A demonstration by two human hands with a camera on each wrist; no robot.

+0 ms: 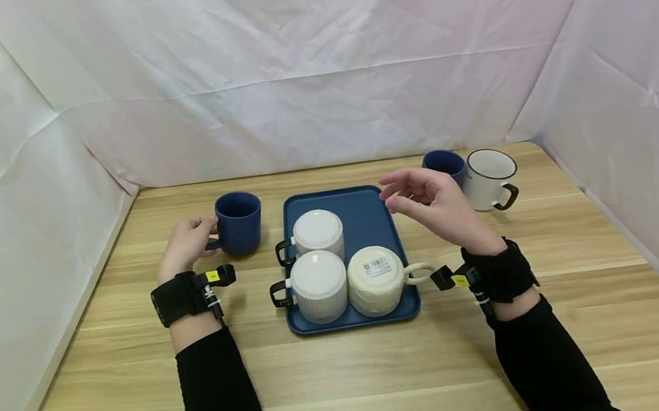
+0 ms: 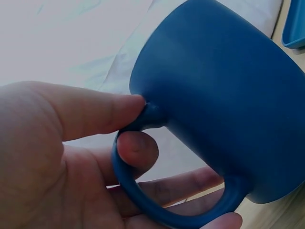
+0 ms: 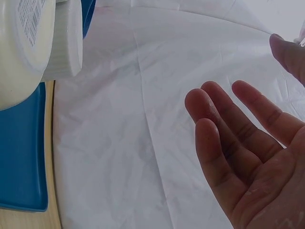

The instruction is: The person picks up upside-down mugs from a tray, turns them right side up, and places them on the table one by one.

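Two hands, left hand (image 1: 185,245) gripping blue mug (image 1: 239,223) handle, right hand (image 1: 432,204) relaxed, empty.

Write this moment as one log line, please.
left hand: grips handle of blue mug | right hand: open, holds nothing, above tray edge | blue tray: three upturned white mugs

Barcode sticker only, nothing legible.
White barcode label (image 1: 377,266) sits on the upturned base of the cream ceramic mug (image 1: 376,282), at 5 o'clock on the blue rectangular tray (image 1: 370,217); digits too small to read.
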